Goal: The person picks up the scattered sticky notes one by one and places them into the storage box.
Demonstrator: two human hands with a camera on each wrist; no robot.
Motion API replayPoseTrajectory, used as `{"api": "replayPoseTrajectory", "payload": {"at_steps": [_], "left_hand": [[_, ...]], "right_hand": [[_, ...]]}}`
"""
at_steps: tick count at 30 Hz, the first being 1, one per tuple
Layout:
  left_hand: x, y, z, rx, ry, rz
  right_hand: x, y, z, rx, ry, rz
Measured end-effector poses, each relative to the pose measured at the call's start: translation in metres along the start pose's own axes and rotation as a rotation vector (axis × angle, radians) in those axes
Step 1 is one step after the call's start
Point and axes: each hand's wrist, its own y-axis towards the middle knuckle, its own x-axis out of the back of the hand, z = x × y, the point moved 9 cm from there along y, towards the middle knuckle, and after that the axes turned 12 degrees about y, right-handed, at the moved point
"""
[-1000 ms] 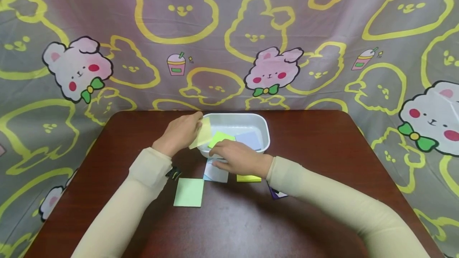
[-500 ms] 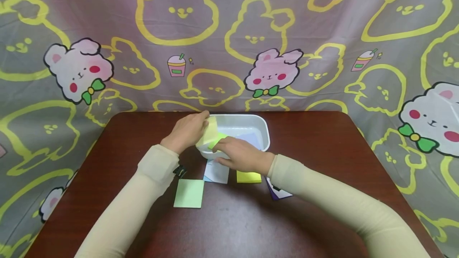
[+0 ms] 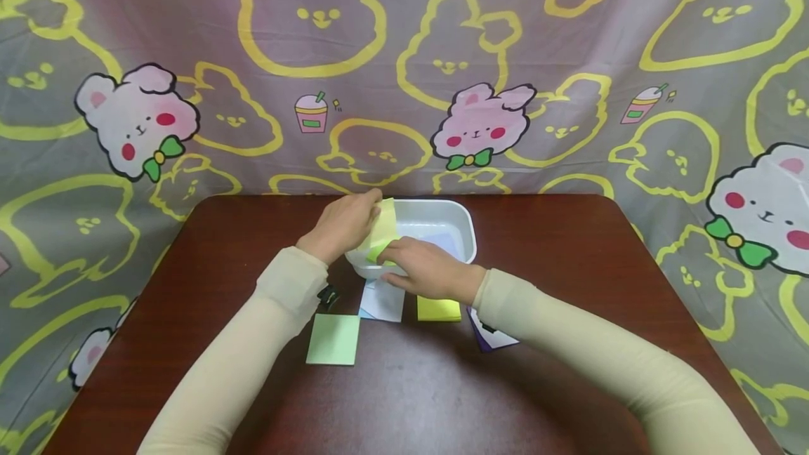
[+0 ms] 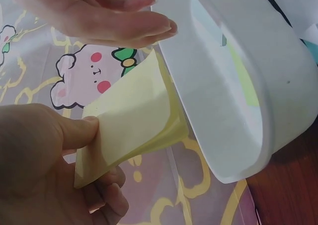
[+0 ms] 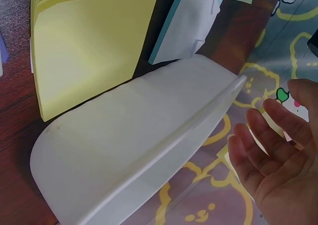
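My left hand [image 3: 341, 225] pinches a pale yellow sticky-note pad [image 4: 131, 108] between thumb and fingers, tilted at the left end of a white plastic basin [image 3: 466, 223]. In the head view the pad overlaps the basin's inside. The right hand [image 3: 430, 272] hovers over the basin's front rim, its fingers loosely bent and holding nothing in the right wrist view. Its fingertips overlap a bright green sticky-note pad [image 3: 378, 251] inside the basin. To the right of that, a pale violet-blue pad [image 3: 440, 241] lies in the basin, partly hidden by the right hand.
In front of the basin on the brown table [image 3: 537, 392] lie a light green pad [image 3: 333, 340], a whitish-blue pad [image 3: 383, 303], a bright yellow pad [image 3: 439, 310] and a purple-and-white piece [image 3: 496, 338] under the right sleeve. A patterned curtain [image 3: 404, 41] hangs behind.
My left hand has moved right with the pale yellow pad, bringing it further over the basin and across the green pad. The right hand has shifted only slightly right.
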Motion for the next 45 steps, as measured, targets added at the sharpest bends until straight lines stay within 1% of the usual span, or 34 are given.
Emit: {"api": "replayPoseTrajectory", "payload": {"at_steps": [4,10,17,28,38,45], "left_hand": [[0.001,0.002,0.000,-0.006,0.004,-0.009],[-0.001,0.005,-0.001,-0.014,0.009,-0.006],[-0.005,0.007,-0.002,-0.014,0.004,0.010],[-0.014,0.011,-0.001,-0.011,0.005,0.026],[-0.018,0.013,-0.006,-0.027,0.012,0.037],[-0.020,0.016,-0.009,-0.038,0.027,0.041]], "right_hand": [[0.003,0.000,-0.002,0.001,-0.005,-0.010],[0.006,0.000,-0.004,0.000,-0.001,-0.020],[0.005,0.001,-0.009,-0.019,0.007,-0.014],[0.007,0.002,-0.015,-0.020,0.004,-0.023],[0.007,0.002,-0.022,-0.053,0.010,-0.014],[0.007,0.003,-0.024,-0.051,0.008,-0.014]]}}
